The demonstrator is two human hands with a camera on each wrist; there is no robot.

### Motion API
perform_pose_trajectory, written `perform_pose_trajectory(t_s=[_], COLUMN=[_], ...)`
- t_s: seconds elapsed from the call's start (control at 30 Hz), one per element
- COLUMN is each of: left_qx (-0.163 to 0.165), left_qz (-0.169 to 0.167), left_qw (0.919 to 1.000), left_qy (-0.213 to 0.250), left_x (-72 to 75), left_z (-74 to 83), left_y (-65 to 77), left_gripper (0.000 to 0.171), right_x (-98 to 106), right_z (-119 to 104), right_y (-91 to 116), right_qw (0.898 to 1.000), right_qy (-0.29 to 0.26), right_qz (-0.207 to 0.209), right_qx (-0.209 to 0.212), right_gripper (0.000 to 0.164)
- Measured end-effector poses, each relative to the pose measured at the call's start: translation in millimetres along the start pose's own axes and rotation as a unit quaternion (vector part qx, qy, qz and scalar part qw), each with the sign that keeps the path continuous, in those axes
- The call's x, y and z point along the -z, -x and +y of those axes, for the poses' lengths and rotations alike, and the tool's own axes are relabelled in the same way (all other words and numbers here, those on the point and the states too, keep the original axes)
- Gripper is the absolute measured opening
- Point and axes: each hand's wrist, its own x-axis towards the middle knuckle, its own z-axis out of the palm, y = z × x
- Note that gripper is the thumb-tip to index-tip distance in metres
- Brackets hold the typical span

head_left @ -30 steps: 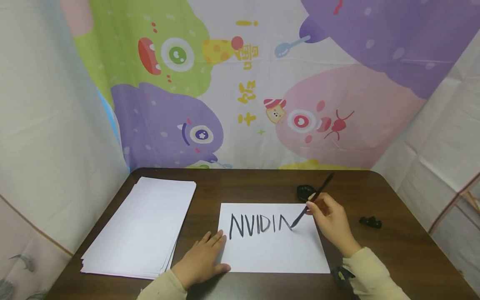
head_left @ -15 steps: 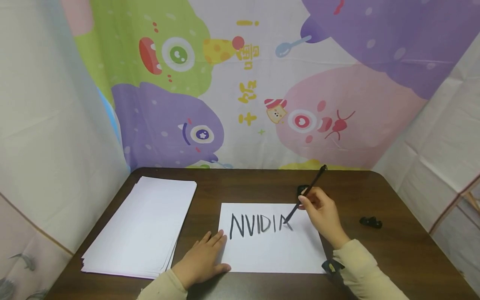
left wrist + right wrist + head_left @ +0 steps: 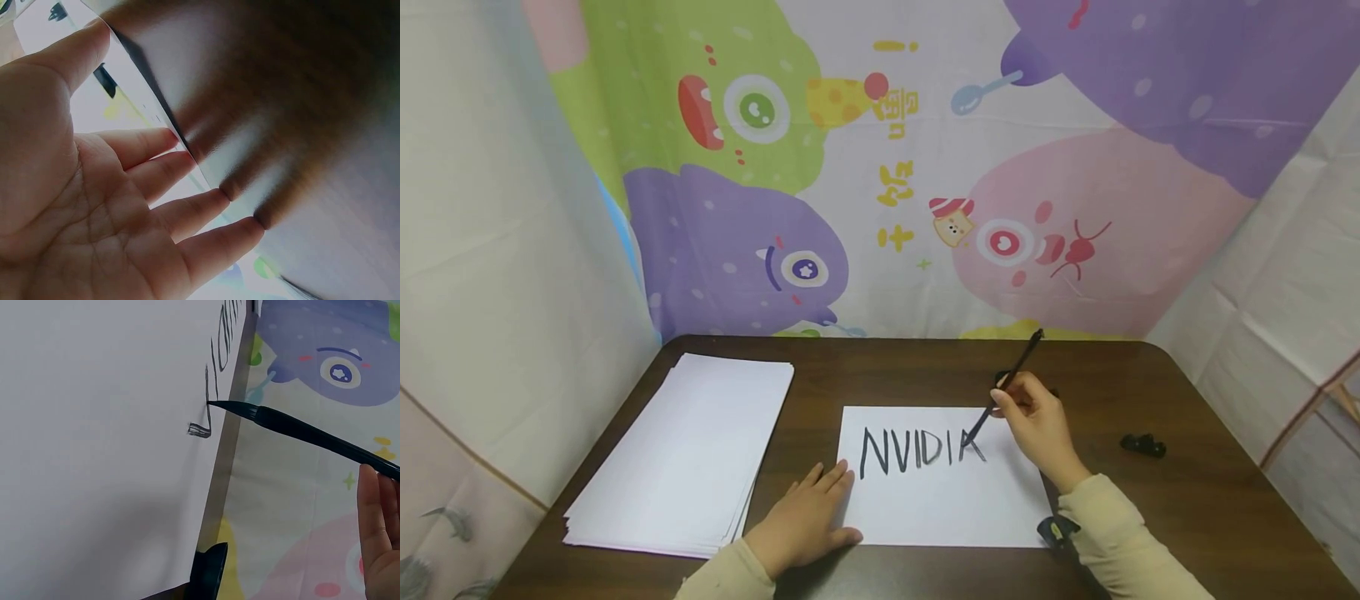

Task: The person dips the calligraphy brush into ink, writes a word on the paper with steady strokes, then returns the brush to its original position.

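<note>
A white sheet of paper lies on the table with "NVIDIA" lettered in black across its upper half. My right hand pinches a black writing brush partway up its handle. The brush leans to the right, and its dark tip touches the last letter in the right wrist view. My left hand rests at the sheet's left edge, its fingers spread and its fingertips on the paper. A black dish-like object stands just beyond the sheet, mostly hidden behind my right hand in the head view.
A thick stack of white paper fills the table's left side. To the right lies a small black object, its kind unclear. A cartoon-printed cloth hangs behind the brown table.
My right hand and the brush have moved left and slightly up, from the last letter's lower right end to its middle. A cross stroke now shows there. The left hand has stayed put.
</note>
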Motion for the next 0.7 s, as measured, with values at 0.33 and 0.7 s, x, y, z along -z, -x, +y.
perform_pose_trajectory(t_s=[0.33,0.7], left_qx=[-0.001,0.000], left_qz=[0.001,-0.001], left_qw=[1.0000,1.0000], left_qy=[-0.001,-0.002], left_x=[1.1,2.7], left_z=[0.6,1.7], left_y=[0.1,0.2], left_gripper=[0.082,0.082], right_x=[-3,-2], right_z=[27,41], right_y=[2,3], right_qw=[1.000,0.996], right_qy=[0.006,0.040], right_qz=[0.007,-0.019], right_qx=[0.017,0.079], right_gripper=[0.008,0.010])
